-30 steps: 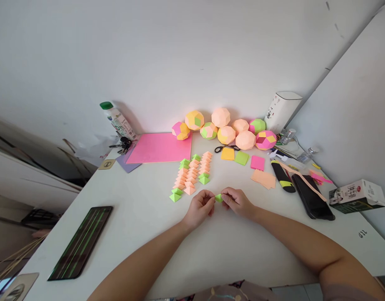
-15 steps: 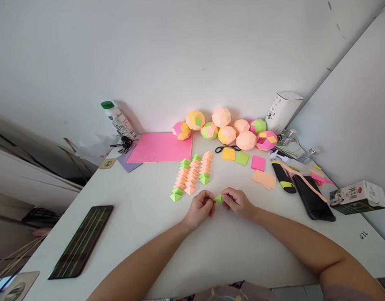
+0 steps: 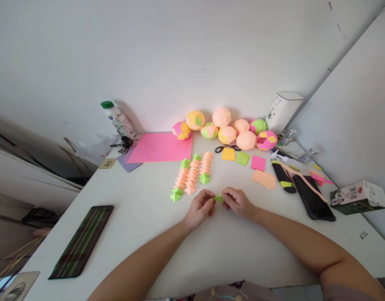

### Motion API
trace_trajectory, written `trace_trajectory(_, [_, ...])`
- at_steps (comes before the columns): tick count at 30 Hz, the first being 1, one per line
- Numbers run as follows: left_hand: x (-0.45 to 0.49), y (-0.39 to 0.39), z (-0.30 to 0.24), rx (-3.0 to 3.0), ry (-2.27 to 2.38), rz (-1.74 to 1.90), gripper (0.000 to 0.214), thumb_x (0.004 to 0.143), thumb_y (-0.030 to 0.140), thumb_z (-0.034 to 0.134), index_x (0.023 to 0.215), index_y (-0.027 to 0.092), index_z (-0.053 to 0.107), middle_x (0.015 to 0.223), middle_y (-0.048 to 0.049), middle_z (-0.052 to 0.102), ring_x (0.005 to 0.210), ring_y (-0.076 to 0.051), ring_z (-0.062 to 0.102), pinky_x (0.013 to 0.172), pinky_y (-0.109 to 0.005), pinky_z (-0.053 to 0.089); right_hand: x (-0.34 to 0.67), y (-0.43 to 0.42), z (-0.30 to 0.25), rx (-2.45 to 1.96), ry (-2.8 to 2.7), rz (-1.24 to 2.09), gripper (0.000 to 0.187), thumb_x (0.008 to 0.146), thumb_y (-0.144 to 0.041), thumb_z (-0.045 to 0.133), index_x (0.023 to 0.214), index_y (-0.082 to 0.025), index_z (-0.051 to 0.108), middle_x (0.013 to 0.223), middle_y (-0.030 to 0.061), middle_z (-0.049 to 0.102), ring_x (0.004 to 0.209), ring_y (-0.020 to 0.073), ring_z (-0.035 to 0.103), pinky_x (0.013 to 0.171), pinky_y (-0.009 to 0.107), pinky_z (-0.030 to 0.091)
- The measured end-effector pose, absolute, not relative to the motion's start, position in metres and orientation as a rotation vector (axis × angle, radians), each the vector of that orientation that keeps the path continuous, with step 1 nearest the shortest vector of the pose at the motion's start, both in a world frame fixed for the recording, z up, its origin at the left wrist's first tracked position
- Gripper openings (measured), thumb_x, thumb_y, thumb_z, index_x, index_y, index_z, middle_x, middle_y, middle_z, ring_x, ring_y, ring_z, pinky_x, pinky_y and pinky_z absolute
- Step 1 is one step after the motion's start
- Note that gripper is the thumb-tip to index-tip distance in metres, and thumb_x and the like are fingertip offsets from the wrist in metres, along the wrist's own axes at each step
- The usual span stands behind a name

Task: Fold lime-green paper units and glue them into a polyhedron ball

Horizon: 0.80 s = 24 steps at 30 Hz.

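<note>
Between my two hands is a small green folded paper piece (image 3: 219, 198), held just above the white table. My left hand (image 3: 201, 208) pinches its left end with thumb and fingers closed. On the other side my right hand (image 3: 238, 202) grips its right end the same way. Beyond my left hand, folded paper units (image 3: 192, 173) in peach and green lie in three overlapping rows. Square paper stacks sit past my right hand: orange (image 3: 228, 154), green (image 3: 242, 158), pink (image 3: 258, 162), and loose peach sheets (image 3: 264, 179).
Several faceted paper balls (image 3: 221, 117) line the wall, with black scissors (image 3: 220, 149) in front. A pink board (image 3: 163, 147) and a bottle (image 3: 119, 119) are back left. Rightward lie a utility knife (image 3: 283, 176), a phone (image 3: 313, 197) and a carton (image 3: 358, 197). A dark tablet-like panel (image 3: 81, 242) is at left.
The green paper piece has tilted slightly between my fingertips. My hands have stayed in nearly the same place, and the other things have not moved.
</note>
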State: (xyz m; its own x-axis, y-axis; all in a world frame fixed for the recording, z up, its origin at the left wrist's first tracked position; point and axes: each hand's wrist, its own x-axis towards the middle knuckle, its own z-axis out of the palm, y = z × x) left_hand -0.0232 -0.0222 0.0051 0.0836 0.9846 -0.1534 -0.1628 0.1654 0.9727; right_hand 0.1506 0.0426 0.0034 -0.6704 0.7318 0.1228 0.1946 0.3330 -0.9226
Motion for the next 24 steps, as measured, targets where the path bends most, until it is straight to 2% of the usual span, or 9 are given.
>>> trace_trajectory(7, [-0.0211,-0.0195,0.0016,1.056,1.205,1.079,0.021,0.082,0.04,0.052,0.08,0.019,0.047,0.048,0.0066,0.05,0.043,-0.009,0.045,0.045,-0.021,0.035,0.1498,0.0422,0.0031,-0.817,-2.059,1.34,0.028,0.091,-0.042,0.042,0.081,-0.018,0.052,0.061,-0.0009,0.057,0.051,0.0112,0.052,0.052,0.024,0.043])
trace_trajectory(24, [-0.0213,-0.0202,0.0028,1.078,1.207,1.065,0.019,0.085,0.037,0.049,0.081,0.019,0.046,0.048,0.0065,0.05,0.043,-0.008,0.044,0.045,-0.02,0.035,0.1512,0.04,0.004,-0.799,-2.028,1.294,0.024,0.091,-0.037,0.041,0.08,-0.019,0.051,0.061,-0.0011,0.056,0.05,0.0115,0.051,0.051,0.025,0.043])
